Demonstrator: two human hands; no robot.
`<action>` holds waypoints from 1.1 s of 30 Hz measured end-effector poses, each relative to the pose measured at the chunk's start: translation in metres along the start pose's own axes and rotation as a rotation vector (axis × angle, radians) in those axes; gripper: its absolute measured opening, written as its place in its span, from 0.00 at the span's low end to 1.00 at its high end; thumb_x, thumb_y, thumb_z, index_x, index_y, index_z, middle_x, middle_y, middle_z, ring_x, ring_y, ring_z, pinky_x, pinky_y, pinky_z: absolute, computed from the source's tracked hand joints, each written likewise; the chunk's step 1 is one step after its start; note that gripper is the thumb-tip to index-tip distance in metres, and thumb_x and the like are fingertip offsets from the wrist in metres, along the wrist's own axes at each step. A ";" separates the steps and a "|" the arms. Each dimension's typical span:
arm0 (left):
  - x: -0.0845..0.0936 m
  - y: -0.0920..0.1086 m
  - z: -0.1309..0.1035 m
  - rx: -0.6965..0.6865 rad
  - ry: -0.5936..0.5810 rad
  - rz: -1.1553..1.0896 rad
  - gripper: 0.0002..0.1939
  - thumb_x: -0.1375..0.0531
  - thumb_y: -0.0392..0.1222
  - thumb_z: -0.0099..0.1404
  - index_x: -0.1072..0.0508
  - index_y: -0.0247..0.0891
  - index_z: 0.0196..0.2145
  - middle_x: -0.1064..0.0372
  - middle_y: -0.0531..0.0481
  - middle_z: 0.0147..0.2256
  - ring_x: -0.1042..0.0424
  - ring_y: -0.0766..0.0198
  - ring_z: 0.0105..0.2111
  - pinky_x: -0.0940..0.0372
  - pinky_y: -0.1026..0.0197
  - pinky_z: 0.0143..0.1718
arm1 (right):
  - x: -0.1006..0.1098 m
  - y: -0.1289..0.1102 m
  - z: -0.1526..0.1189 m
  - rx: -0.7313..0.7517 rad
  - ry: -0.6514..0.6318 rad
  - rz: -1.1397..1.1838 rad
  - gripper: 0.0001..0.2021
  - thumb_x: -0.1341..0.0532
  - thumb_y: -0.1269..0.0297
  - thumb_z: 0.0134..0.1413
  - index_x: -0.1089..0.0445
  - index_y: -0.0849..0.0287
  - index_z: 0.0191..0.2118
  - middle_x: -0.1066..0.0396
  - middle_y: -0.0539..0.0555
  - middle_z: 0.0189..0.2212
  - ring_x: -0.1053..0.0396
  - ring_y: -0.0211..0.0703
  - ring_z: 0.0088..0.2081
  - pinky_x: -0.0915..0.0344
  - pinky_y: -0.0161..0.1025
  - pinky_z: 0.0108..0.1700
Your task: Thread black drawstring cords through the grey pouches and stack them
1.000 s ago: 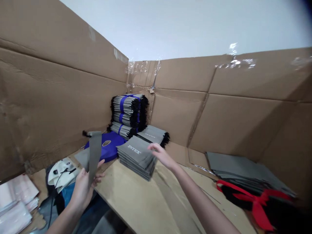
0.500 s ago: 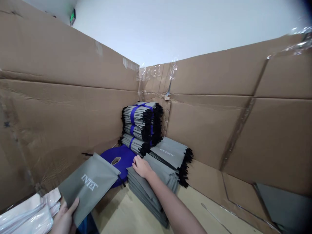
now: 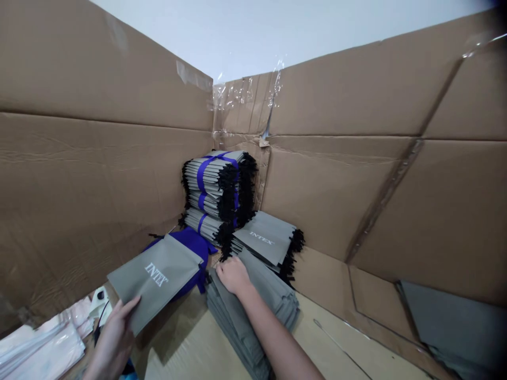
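Observation:
My left hand (image 3: pixel 116 330) is closed on the lower edge of a grey drawstring bag (image 3: pixel 154 285) printed INTEX, its thumb on top. The bag hangs tilted in front of a roll of blue strap (image 3: pixel 190 240), hiding most of it. My right hand (image 3: pixel 234 274) has its fingers curled over the far end of a pile of plain grey bags (image 3: pixel 237 332), gripping the top one; the fingertips are partly hidden. Just behind that pile lies a stack of INTEX bags (image 3: pixel 265 237) with black cords bunched at its right side.
Bundles of grey bags (image 3: pixel 209 182) tied with blue strap are piled in the corner. Tall cardboard walls (image 3: pixel 317 174) stand behind and at the left. White plastic packets (image 3: pixel 43 343) lie at the lower left, more grey fabric (image 3: pixel 447 322) at the right, and a thin wire tool (image 3: pixel 336 343) on the table.
The view has shifted, and the left hand's bag sits further right, covering more of the blue roll. My right hand stays on the far end of the grey pile.

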State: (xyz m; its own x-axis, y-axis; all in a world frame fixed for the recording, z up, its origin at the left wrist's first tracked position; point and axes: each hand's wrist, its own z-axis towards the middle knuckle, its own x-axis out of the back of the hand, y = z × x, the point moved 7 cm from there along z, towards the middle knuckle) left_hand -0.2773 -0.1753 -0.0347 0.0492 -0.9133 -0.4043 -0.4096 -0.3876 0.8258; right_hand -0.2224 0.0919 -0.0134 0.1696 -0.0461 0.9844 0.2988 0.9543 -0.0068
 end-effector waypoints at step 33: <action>-0.076 -0.106 -0.067 0.242 -0.664 0.526 0.05 0.43 0.31 0.57 0.36 0.36 0.33 0.32 0.53 0.19 0.27 0.62 0.20 0.34 0.65 0.23 | 0.029 0.157 -0.174 -1.101 -0.024 0.073 0.13 0.44 0.58 0.59 0.32 0.62 0.44 0.31 0.56 0.45 0.33 0.46 0.46 0.38 0.51 0.49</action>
State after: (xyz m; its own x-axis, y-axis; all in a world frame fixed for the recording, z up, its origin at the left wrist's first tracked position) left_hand -0.1765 -0.0728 -0.0653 -0.7091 -0.6755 -0.2023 -0.4158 0.1689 0.8936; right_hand -0.0076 0.1890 -0.0165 0.2067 0.0166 0.9783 0.9637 0.1692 -0.2065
